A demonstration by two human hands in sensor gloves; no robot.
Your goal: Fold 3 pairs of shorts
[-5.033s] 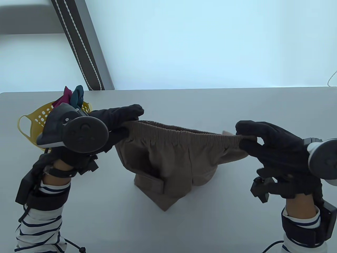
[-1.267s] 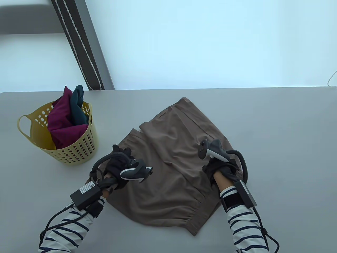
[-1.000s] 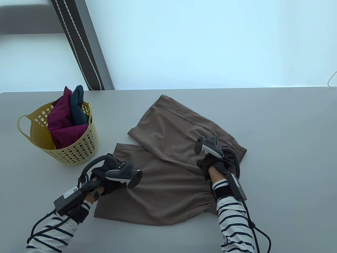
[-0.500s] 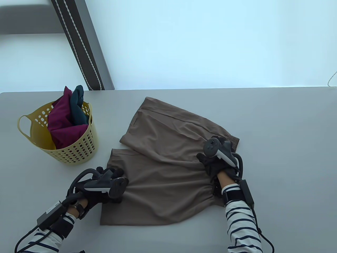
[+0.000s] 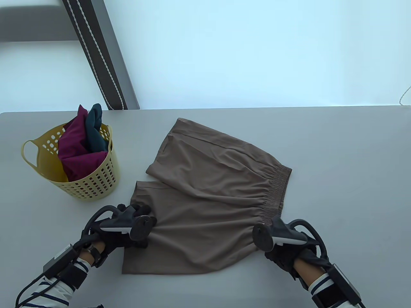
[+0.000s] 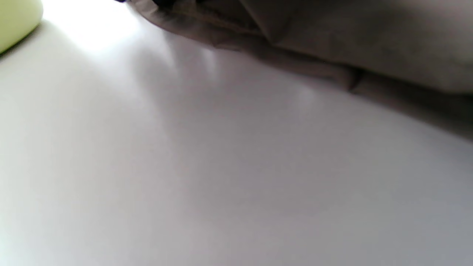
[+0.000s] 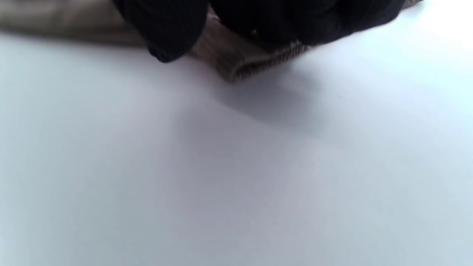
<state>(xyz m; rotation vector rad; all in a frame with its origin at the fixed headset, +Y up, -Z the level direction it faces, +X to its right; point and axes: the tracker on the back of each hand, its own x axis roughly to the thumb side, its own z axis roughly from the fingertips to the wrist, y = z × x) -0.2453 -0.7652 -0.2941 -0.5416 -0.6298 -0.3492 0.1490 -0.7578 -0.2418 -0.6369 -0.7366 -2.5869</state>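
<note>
Table view: brown shorts [image 5: 205,205] lie flat, first pair in hand. Left hand [image 5: 120,229] grips the 9 o'clock hem; right hand [image 5: 287,248] pinches the 4 o'clock waistband corner. Next, probably lift both toward 12 o'clock.

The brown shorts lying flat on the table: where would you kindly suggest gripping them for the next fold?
Probably pinch the brown shorts at the near waistband corner from the right, and the near leg hem from the left: both edges lie exposed beside the hands.
</note>
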